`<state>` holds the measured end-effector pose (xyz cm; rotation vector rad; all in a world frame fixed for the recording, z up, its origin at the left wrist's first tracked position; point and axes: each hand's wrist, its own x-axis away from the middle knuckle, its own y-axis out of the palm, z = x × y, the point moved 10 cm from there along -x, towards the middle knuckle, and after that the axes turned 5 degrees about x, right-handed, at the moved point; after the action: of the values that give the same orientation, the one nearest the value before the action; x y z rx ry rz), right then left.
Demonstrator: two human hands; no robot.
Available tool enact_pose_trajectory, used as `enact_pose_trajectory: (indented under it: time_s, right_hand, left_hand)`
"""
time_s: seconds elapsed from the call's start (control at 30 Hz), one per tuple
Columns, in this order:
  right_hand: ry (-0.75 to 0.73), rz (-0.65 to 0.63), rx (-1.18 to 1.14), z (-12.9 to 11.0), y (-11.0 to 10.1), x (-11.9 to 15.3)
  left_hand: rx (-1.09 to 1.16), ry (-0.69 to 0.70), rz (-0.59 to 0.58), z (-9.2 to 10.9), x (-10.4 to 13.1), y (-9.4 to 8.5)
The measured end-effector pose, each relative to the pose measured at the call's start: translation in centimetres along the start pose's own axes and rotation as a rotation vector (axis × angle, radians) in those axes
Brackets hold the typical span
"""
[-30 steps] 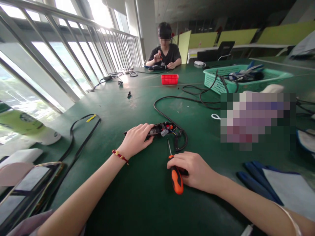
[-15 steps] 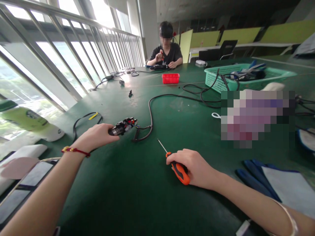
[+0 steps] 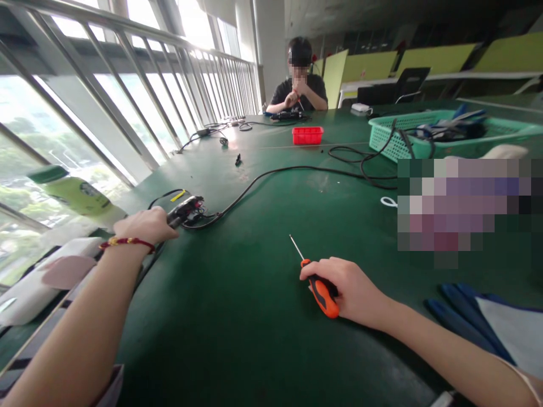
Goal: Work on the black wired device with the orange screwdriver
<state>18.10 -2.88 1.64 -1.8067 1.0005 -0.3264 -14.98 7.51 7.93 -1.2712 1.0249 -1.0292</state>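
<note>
My left hand [image 3: 144, 225] is closed around one end of a corded device [image 3: 189, 210], dark and silvery, with its inner parts and thin wires exposed. A black cable [image 3: 275, 169] runs from the device's far end across the table. My right hand [image 3: 354, 288] rests at the table, fingers wrapped around the orange and black handle of a screwdriver [image 3: 326, 298]. Its thin metal shaft points up and left, apart from the device. Near my left hand lies a black strap or cord with a yellow tag [image 3: 178, 195]. My palms hide part of both held things.
On the green table [image 3: 237, 316] stand a red bin [image 3: 307, 135] and a green basket [image 3: 466, 150] of tools. Blue and white gloves [image 3: 500, 328] lie right. A green bottle [image 3: 76, 192] stands left by the railing. Across the table, a person [image 3: 299, 93] holds a screwdriver.
My left hand has moved left with the device, and the cable has straightened out behind it. My right hand keeps the screwdriver. The person opposite has raised one hand to the face.
</note>
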Motion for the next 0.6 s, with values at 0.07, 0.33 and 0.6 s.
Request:
enact_pose_trajectory:
  time_s: [0.07, 0.33, 0.6]
  right_hand:
    - [0.001, -0.003, 0.000, 0.0, 0.0, 0.0]
    - [-0.002, 0.012, -0.007, 0.1, 0.0, 0.0]
    - [0.023, -0.007, -0.022, 0.4, 0.2, 0.0]
  left_hand:
    - [-0.110, -0.094, -0.094, -0.2, 0.5, 1.0]
    - [-0.201, -0.121, -0.118, 0.6, 1.3, -0.4]
    - [-0.202, -0.166, -0.006, 2.3, 2.9, -4.0]
